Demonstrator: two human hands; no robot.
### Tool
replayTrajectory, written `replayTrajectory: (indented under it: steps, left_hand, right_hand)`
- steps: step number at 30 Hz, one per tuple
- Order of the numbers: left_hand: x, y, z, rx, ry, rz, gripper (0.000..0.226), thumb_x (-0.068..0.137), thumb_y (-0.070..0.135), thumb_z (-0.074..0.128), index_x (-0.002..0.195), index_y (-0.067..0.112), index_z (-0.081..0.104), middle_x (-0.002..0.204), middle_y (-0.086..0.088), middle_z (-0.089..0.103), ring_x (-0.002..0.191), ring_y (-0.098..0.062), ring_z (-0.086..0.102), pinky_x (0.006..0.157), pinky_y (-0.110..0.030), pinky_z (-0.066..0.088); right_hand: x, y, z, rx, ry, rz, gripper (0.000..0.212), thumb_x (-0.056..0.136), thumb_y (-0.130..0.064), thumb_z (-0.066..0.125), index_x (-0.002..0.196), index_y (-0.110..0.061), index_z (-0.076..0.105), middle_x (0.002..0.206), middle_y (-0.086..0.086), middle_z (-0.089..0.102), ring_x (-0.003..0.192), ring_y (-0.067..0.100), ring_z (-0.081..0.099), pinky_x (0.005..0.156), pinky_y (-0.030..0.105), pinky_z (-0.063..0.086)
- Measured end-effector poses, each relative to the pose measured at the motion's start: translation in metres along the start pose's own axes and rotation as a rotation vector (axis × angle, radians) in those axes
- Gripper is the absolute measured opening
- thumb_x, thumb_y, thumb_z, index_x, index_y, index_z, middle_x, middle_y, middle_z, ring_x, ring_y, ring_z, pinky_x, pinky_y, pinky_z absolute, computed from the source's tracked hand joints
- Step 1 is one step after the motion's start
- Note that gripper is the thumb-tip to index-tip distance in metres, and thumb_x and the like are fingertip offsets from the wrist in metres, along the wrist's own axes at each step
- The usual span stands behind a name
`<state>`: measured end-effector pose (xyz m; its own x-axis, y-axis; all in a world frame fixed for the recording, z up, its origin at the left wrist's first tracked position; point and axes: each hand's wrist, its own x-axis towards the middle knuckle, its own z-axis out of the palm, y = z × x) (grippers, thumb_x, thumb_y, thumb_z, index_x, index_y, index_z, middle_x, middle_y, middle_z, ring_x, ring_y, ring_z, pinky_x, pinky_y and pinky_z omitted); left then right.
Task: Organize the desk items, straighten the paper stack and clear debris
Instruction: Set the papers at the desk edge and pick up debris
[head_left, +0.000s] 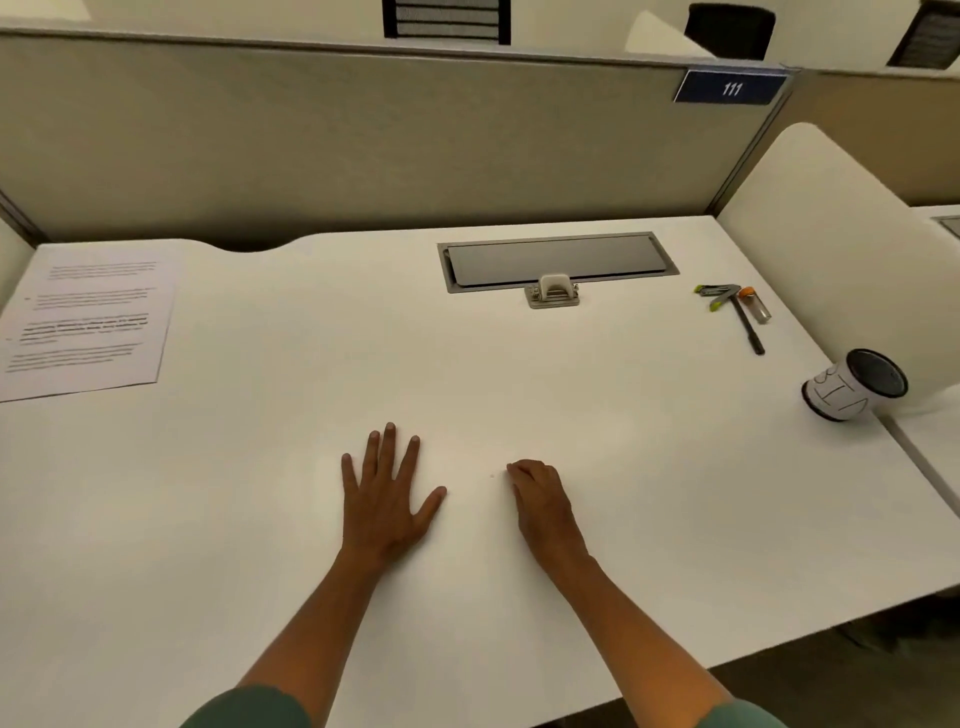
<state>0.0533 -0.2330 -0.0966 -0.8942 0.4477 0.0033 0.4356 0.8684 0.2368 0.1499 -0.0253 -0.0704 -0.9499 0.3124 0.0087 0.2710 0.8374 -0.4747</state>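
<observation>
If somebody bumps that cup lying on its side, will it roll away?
Probably. The cup is round and lies tipped over, so a nudge could roll it. It sits near the desk edge, so it might fall off. It looks light.

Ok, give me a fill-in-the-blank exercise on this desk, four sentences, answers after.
1. The left hand lies flat on the desk with its fingers ____.
2. The paper stack sits at the desk's far ____ corner.
3. The blue sign on the partition reads ____.
4. The cup near the right edge lies on its ____.

Missing words: spread; left; 111; side.
</observation>
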Motion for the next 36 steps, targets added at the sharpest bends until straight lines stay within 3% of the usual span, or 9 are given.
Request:
replayTrajectory:
  steps: [4, 7, 11, 14, 17, 21, 25, 30, 36]
  left_hand:
    - [-0.002, 0.001, 0.001, 0.005, 0.034, 0.009, 0.077, 0.089, 0.068, 0.033, 0.153, 0.026, 0.024, 0.164, -0.007, 0.009, 0.151, -0.026, 0.009, 0.117, -0.059, 0.012]
    - [-0.003, 0.002, 0.0, -0.008, 0.047, 0.006, 0.077, 0.09, 0.068, 0.034, 0.153, 0.026, 0.023, 0.164, -0.006, 0.009, 0.151, -0.026, 0.008, 0.117, -0.06, 0.012]
    - [-0.003, 0.001, 0.0, 0.015, 0.026, -0.01, 0.078, 0.09, 0.07, 0.029, 0.154, 0.027, 0.019, 0.164, -0.005, 0.004, 0.151, -0.024, 0.003, 0.118, -0.059, 0.01]
    - [-0.003, 0.001, 0.001, 0.013, 0.027, -0.013, 0.078, 0.09, 0.07, 0.029, 0.154, 0.027, 0.02, 0.164, -0.005, 0.005, 0.151, -0.024, 0.002, 0.118, -0.059, 0.01]
    - [-0.003, 0.001, 0.001, 0.009, 0.037, -0.008, 0.078, 0.09, 0.07, 0.031, 0.154, 0.027, 0.022, 0.164, -0.006, 0.005, 0.151, -0.025, 0.004, 0.118, -0.059, 0.01]
    - [-0.002, 0.001, 0.001, -0.013, 0.048, -0.002, 0.077, 0.09, 0.068, 0.033, 0.154, 0.026, 0.022, 0.164, -0.005, 0.005, 0.151, -0.024, 0.002, 0.118, -0.059, 0.009]
    - [-0.003, 0.001, 0.0, 0.003, 0.038, -0.009, 0.077, 0.09, 0.069, 0.031, 0.154, 0.027, 0.019, 0.164, -0.005, 0.003, 0.151, -0.024, 0.0, 0.118, -0.058, 0.009]
    - [-0.002, 0.001, 0.0, 0.003, 0.032, -0.015, 0.077, 0.09, 0.069, 0.032, 0.154, 0.027, 0.021, 0.164, -0.005, 0.003, 0.151, -0.023, 0.0, 0.118, -0.058, 0.008]
    - [-0.003, 0.001, 0.0, -0.004, 0.043, -0.011, 0.077, 0.09, 0.069, 0.034, 0.154, 0.026, 0.022, 0.164, -0.005, 0.005, 0.151, -0.024, 0.002, 0.118, -0.058, 0.009]
  right_hand:
    - [-0.005, -0.013, 0.013, 0.086, 0.047, -0.008, 0.034, 0.095, 0.0, 0.047, 0.127, -0.005, 0.057, 0.123, 0.007, 0.058, 0.115, 0.017, 0.052, 0.1, 0.025, 0.042]
    - [0.002, -0.016, 0.015, 0.102, 0.077, -0.069, 0.034, 0.089, 0.007, 0.051, 0.12, -0.002, 0.063, 0.115, 0.012, 0.065, 0.109, 0.026, 0.058, 0.094, 0.033, 0.049]
    - [0.008, -0.011, 0.002, 0.231, 0.216, 0.064, 0.026, 0.092, 0.002, 0.054, 0.113, -0.004, 0.067, 0.113, 0.01, 0.066, 0.107, 0.025, 0.06, 0.096, 0.032, 0.047]
    - [0.008, -0.003, -0.003, 0.228, 0.189, 0.118, 0.025, 0.089, -0.004, 0.063, 0.114, -0.006, 0.067, 0.11, 0.008, 0.064, 0.105, 0.024, 0.058, 0.093, 0.031, 0.047]
    - [0.006, 0.0, -0.001, 0.22, 0.119, 0.142, 0.024, 0.087, -0.013, 0.069, 0.111, -0.009, 0.069, 0.107, 0.002, 0.06, 0.102, 0.017, 0.052, 0.085, 0.009, 0.035]
    - [0.007, -0.006, 0.004, 0.232, 0.115, 0.162, 0.018, 0.086, -0.018, 0.071, 0.103, -0.011, 0.072, 0.098, -0.003, 0.056, 0.096, 0.011, 0.048, 0.079, 0.0, 0.031]
    - [0.01, -0.013, 0.01, 0.215, 0.115, 0.16, 0.013, 0.086, -0.018, 0.071, 0.097, -0.012, 0.074, 0.093, -0.004, 0.059, 0.092, 0.011, 0.049, 0.076, 0.004, 0.034]
    - [0.014, -0.015, 0.01, 0.139, 0.146, 0.135, 0.004, 0.085, -0.016, 0.072, 0.087, -0.012, 0.073, 0.085, -0.003, 0.058, 0.084, 0.017, 0.051, 0.071, 0.023, 0.043]
    - [0.018, -0.016, 0.01, 0.048, 0.141, 0.081, 0.005, 0.086, -0.016, 0.07, 0.084, -0.012, 0.072, 0.087, -0.001, 0.06, 0.08, 0.019, 0.052, 0.067, 0.03, 0.047]
